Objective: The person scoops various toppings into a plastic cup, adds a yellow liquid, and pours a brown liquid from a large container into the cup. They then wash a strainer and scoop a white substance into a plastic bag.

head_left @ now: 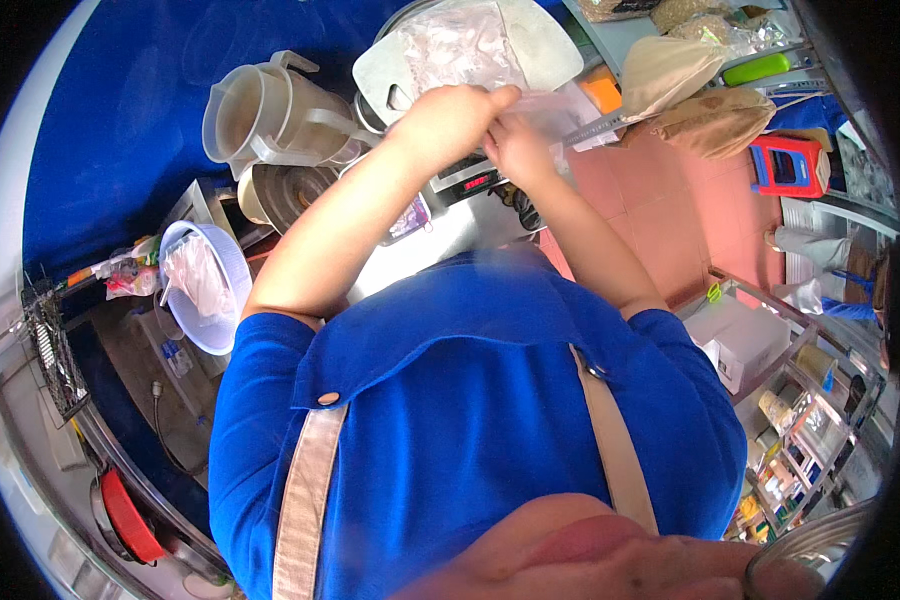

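Both hands meet over a digital scale (461, 186) with a lit red display. A thin clear plastic bag (559, 111) stretches out to the right from between them. My left hand (454, 116) pinches the bag's edge between thumb and fingers. Just below it, my right hand (523, 150) has its fingers bent against the same plastic; its fingertips are partly hidden. Beyond the hands lies a white cutting board (551, 45) with a handle hole. A pile of clear plastic bags (457, 45) rests on that board. What the bag holds cannot be made out.
Translucent plastic jugs (232, 112) stand left of the scale. A phone (409, 219) lies on the worktop (405, 262) beneath my left forearm. A lilac basket (225, 277) holds plastic bags. Cloth sacks (671, 75) sit at the right, above a tiled floor (660, 195). Another person's legs (810, 246) show far right.
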`<state>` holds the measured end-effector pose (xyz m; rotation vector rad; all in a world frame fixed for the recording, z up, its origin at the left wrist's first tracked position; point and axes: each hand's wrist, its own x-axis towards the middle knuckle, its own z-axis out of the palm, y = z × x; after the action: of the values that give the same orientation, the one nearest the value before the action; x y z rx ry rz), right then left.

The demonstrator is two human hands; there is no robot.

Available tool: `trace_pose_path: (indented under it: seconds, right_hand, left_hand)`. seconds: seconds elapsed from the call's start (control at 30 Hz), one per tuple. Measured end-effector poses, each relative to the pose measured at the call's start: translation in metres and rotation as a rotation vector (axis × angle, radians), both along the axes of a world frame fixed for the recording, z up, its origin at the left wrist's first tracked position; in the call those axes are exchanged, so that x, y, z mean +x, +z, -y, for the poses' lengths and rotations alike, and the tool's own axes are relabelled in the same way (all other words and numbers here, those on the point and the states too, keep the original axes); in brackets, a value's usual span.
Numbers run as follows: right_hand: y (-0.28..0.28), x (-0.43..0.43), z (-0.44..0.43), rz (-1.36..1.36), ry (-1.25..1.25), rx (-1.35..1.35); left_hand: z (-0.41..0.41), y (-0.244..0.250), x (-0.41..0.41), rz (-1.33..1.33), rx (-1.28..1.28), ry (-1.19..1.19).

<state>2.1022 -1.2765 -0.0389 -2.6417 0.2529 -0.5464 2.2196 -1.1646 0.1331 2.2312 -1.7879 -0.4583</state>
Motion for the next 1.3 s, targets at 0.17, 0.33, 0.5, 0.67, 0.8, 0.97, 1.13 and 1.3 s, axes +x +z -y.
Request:
trace_pose_path:
  seconds: [0.17, 0.33, 0.5, 0.67, 0.8, 0.97, 1.13, 1.3]
  right_hand:
    - [0.026, 0.007, 0.001, -0.305, -0.016, 0.134]
    - [0.023, 0.009, 0.006, -0.38, -0.083, 0.328]
    - [0.0, 0.011, 0.009, -0.214, -0.112, 0.288]
    - [-0.013, 0.018, 0.018, -0.306, -0.106, 0.311]
    - [0.002, 0.02, 0.018, -0.198, -0.09, 0.283]
    - [0.019, 0.023, 0.02, -0.462, -0.086, 0.396]
    - [0.018, 0.019, 0.018, -0.322, -0.02, 0.487]
    - [-0.038, 0.013, 0.015, -0.145, -0.018, 0.392]
  left_hand:
    - [0.018, -0.038, -0.008, 0.078, 0.081, 0.039]
    - [0.022, -0.041, -0.021, 0.173, 0.142, 0.086]
    - [0.023, -0.065, -0.03, 0.328, -0.071, 0.093]
    - [0.03, -0.065, -0.021, 0.275, -0.06, 0.096]
    - [0.033, -0.07, -0.016, 0.295, -0.079, 0.088]
    - [0.036, -0.061, -0.013, 0.243, 0.1, 0.079]
    - [0.038, -0.061, -0.015, 0.264, 0.117, 0.069]
    - [0.033, -0.074, -0.024, 0.351, -0.053, 0.043]
